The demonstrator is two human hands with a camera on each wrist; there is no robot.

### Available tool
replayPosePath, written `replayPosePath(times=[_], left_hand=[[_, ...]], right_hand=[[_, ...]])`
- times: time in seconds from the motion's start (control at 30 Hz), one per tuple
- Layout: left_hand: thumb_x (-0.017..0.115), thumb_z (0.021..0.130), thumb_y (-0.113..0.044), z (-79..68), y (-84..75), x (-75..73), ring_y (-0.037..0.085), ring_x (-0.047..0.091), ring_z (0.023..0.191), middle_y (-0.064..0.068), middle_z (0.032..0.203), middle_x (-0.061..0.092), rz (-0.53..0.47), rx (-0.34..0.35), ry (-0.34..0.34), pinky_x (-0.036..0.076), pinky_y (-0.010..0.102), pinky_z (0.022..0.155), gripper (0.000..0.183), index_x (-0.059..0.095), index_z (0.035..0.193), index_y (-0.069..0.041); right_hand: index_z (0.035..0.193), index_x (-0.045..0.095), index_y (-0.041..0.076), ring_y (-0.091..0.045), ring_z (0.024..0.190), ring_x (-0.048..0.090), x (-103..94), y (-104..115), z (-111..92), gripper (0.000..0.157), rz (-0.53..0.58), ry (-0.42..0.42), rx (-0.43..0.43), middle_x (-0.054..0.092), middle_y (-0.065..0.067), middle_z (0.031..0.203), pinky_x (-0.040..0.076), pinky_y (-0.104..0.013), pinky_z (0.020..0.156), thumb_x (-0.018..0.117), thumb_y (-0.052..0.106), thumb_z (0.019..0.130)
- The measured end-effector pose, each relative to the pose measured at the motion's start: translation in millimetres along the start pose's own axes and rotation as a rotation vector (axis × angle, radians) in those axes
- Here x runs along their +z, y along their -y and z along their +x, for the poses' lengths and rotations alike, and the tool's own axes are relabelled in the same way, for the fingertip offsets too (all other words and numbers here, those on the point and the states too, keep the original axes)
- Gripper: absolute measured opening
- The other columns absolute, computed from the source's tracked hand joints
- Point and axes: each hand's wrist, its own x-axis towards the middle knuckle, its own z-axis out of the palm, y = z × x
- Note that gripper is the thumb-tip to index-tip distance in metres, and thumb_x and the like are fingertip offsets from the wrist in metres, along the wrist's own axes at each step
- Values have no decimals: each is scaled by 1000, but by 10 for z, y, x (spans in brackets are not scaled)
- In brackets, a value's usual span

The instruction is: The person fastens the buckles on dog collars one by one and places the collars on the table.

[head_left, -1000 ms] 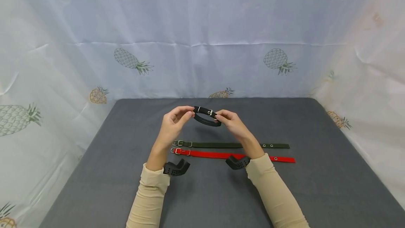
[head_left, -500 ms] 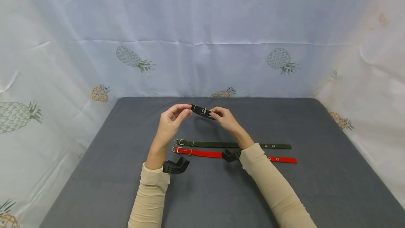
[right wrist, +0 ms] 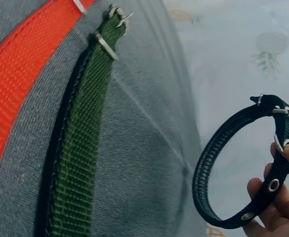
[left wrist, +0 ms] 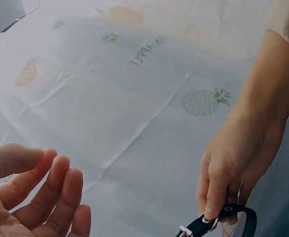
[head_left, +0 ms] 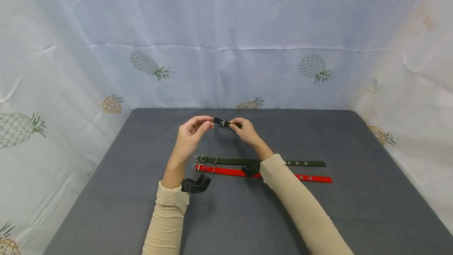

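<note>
A black buckled collar (head_left: 219, 121), fastened into a loop with metal eyelets, is held above the back of the table. My right hand (head_left: 246, 132) pinches it between thumb and fingers near the buckle and D-ring. In the right wrist view the loop of the collar (right wrist: 263, 198) hangs round and open, its strap tip free. My left hand (head_left: 188, 136) is at the collar's left end in the head view. In the left wrist view the left hand (left wrist: 43, 197) has loosely bent fingers, apart from the collar (left wrist: 203, 226), with nothing between thumb and fingertips.
A green collar (head_left: 233, 161) and a red collar (head_left: 230, 172) lie stretched flat, side by side, on the grey table (head_left: 226, 215). The right forearm crosses over both. A pineapple-print curtain (head_left: 226, 70) stands behind and along the sides.
My right hand has moved left and slightly away from me with the black collar, turning the loop so it looks edge-on in the head view. The left hand has shifted only slightly.
</note>
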Motion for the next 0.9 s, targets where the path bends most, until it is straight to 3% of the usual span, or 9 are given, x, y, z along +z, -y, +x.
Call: replayPosePath(times=[0.2,0.43,0.67,0.9], left_hand=[[54,97,-6,-7,1,-3,0,65,92,-18,91,68,13,-14,11,49,15,95,30,56,118,16],[54,97,-5,-10,-21,1,1,65,92,-14,93,67,11,4,2,50,15,93,30,56,118,16],[55,97,-7,-17,-28,-4,1,63,93,-15,93,67,20,-1,5,50,15,92,30,57,119,13],[54,98,-8,-18,-27,-11,1,63,94,-13,93,67,8,-19,2,49,15,94,29,58,118,12]], right_hand=[[112,67,1,-26,90,55,119,-4,51,23,-64,-32,6,61,-18,112,46,-33,76,56,16,98],[112,68,2,-32,102,58,252,-28,56,24,-105,-44,-2,62,-18,112,48,-45,90,59,17,96],[109,72,3,-33,113,58,354,-56,64,23,-112,-29,9,65,-16,115,48,-47,98,64,18,93],[101,75,3,-32,107,60,427,-32,61,18,-123,-32,1,68,-15,108,47,-47,98,69,16,89]])
